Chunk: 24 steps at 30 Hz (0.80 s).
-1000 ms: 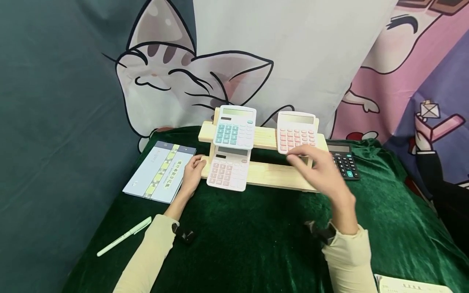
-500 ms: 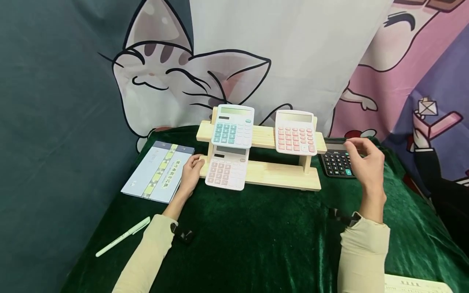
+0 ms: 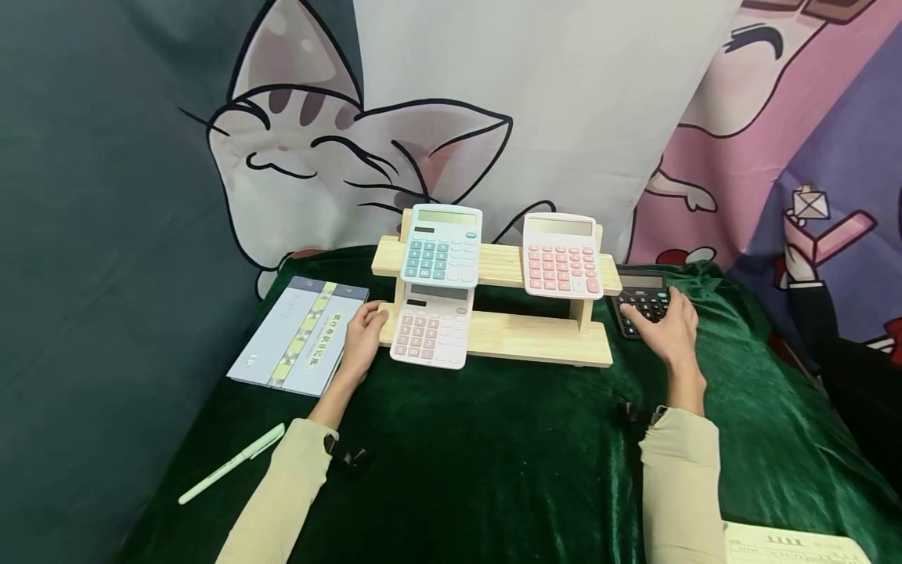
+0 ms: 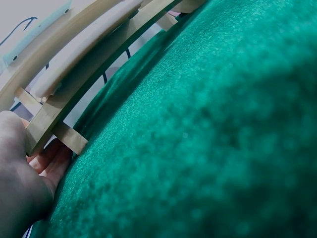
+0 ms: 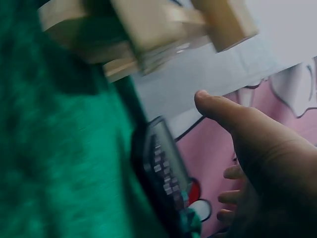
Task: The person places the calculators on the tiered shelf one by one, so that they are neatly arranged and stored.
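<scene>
My left hand (image 3: 362,345) grips the left end of the lower board of a two-tier wooden rack (image 3: 539,338); the left wrist view shows its thumb above and fingers beneath the board. A blue-and-white calculator (image 3: 441,247) leans on the upper tier, over a pale pink calculator (image 3: 431,327) on the lower one. To the right on the upper tier leans a white calculator with pink keys (image 3: 561,257). My right hand (image 3: 669,333) hovers over a black calculator (image 3: 637,301) lying right of the rack, thumb and fingers spread and apart from it in the right wrist view.
A blue-grey notebook (image 3: 292,333) lies left of the rack. Nearer me is a pale green pen (image 3: 232,464). At the bottom right edge, a pale printed pad (image 3: 792,544) is partly in view. Green velvet cloth (image 3: 493,454) covers the table, with a cartoon curtain behind.
From the pink-keyed calculator, my right hand moved right with nothing in it, then came over the black calculator with fingers spreading. My left hand keeps its hold on the rack.
</scene>
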Available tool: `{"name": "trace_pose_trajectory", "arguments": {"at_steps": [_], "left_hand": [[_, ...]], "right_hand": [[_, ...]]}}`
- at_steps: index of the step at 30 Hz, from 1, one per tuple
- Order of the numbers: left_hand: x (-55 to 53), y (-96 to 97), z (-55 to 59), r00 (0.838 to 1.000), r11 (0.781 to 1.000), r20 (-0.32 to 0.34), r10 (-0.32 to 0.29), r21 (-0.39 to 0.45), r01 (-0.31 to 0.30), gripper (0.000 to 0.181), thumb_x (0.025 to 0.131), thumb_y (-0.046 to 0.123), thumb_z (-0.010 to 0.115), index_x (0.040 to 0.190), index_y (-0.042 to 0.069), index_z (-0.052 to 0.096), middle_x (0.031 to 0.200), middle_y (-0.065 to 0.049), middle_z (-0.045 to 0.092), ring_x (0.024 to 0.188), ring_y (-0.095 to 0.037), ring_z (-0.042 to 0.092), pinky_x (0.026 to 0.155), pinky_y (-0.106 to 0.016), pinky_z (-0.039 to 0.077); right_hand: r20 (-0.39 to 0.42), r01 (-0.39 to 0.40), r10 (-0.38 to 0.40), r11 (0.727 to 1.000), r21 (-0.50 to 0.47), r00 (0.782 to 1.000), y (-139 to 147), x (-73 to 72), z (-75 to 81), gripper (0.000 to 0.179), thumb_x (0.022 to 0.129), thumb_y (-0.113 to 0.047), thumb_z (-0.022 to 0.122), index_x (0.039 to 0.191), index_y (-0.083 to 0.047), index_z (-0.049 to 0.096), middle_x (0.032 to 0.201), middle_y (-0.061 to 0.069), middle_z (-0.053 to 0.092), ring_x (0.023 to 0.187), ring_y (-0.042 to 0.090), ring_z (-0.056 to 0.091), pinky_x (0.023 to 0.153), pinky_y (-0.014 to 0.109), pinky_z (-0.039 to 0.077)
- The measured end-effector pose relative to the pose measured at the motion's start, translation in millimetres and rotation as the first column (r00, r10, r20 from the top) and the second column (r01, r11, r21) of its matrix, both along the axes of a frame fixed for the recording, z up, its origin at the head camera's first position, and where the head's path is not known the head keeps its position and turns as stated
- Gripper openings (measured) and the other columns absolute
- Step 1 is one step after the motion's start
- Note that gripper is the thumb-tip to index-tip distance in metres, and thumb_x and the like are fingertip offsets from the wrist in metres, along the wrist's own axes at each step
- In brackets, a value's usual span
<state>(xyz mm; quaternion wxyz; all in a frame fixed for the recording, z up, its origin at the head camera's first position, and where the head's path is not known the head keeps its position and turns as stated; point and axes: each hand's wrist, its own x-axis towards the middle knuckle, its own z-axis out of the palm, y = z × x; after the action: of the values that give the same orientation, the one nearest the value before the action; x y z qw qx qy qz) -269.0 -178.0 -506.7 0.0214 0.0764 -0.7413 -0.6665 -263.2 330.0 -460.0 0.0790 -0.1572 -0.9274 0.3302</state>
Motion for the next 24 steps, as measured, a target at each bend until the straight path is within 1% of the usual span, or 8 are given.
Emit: {"name": "trace_pose_trajectory", "arguments": {"at_steps": [5, 8, 11, 15, 21, 24], "left_hand": [[-0.1, 2.8, 0.2, 1.000, 1.000, 0.001, 0.017, 0.012, -0.017, 0.044, 0.102, 0.027, 0.051, 0.142, 0.007, 0.049, 0.135, -0.017, 0.060, 0.119, -0.025, 0.057, 0.102, -0.036, 0.041], [-0.1, 3.3, 0.7, 1.000, 1.000, 0.004, 0.017, 0.010, -0.017, 0.044, 0.102, 0.027, 0.051, 0.142, 0.007, 0.048, 0.135, -0.017, 0.060, 0.119, -0.025, 0.057, 0.102, -0.037, 0.041], [-0.4, 3.7, 1.6, 1.000, 1.000, 0.007, 0.013, 0.011, -0.013, 0.045, 0.102, 0.027, 0.051, 0.143, 0.007, 0.048, 0.136, -0.017, 0.060, 0.119, -0.025, 0.057, 0.103, -0.037, 0.041], [-0.6, 3.8, 2.7, 1.000, 1.000, 0.007, 0.013, 0.006, -0.013, 0.046, 0.102, 0.027, 0.051, 0.143, 0.007, 0.048, 0.137, -0.017, 0.059, 0.120, -0.025, 0.057, 0.103, -0.037, 0.041], [0.2, 3.2, 1.1, 1.000, 1.000, 0.011, 0.012, 0.003, -0.012, 0.045, 0.103, 0.027, 0.051, 0.143, 0.007, 0.049, 0.135, -0.016, 0.060, 0.117, -0.024, 0.057, 0.099, -0.034, 0.042], [0.2, 2.3, 1.2, 1.000, 1.000, 0.013, 0.007, 0.001, -0.007, 0.045, 0.103, 0.027, 0.050, 0.143, 0.008, 0.048, 0.136, -0.016, 0.060, 0.116, -0.024, 0.058, 0.099, -0.034, 0.043]], "right_hand": [[0.098, -0.014, 0.010, 0.999, 0.043, 0.995, 7, -4.6, -20.2, 0.119, 0.084, -0.071, 0.060, 0.159, -0.003, -0.004, 0.162, 0.032, -0.007, 0.149, 0.052, -0.002, 0.117, 0.066, 0.005], [0.139, -0.014, 0.006, 0.998, 0.054, 0.990, 9, -5.2, -27.6, 0.123, 0.083, -0.072, 0.060, 0.158, -0.003, -0.007, 0.162, 0.033, -0.011, 0.148, 0.053, -0.004, 0.117, 0.067, 0.003], [0.174, -0.009, -0.002, 0.998, 0.066, 0.985, 10, -4.0, -30.7, 0.124, 0.082, -0.073, 0.061, 0.159, -0.005, -0.009, 0.161, 0.034, -0.013, 0.148, 0.054, -0.006, 0.117, 0.068, 0.003], [0.208, -0.004, -0.011, 0.998, 0.069, 0.978, 9, -2.8, -30.9, 0.124, 0.082, -0.073, 0.061, 0.158, -0.007, -0.011, 0.159, 0.036, -0.017, 0.147, 0.055, -0.009, 0.116, 0.069, 0.004], [0.230, -0.003, -0.021, 0.995, 0.103, 0.973, 9, -4.5, -34.4, 0.123, 0.082, -0.071, 0.062, 0.158, -0.005, -0.010, 0.157, 0.038, -0.019, 0.146, 0.056, -0.011, 0.116, 0.068, 0.002], [0.238, 0.000, -0.030, 0.992, 0.123, 0.971, 8, -5.9, -37.1, 0.124, 0.082, -0.071, 0.061, 0.158, -0.006, -0.012, 0.157, 0.038, -0.021, 0.146, 0.057, -0.011, 0.116, 0.068, 0.001]]}}
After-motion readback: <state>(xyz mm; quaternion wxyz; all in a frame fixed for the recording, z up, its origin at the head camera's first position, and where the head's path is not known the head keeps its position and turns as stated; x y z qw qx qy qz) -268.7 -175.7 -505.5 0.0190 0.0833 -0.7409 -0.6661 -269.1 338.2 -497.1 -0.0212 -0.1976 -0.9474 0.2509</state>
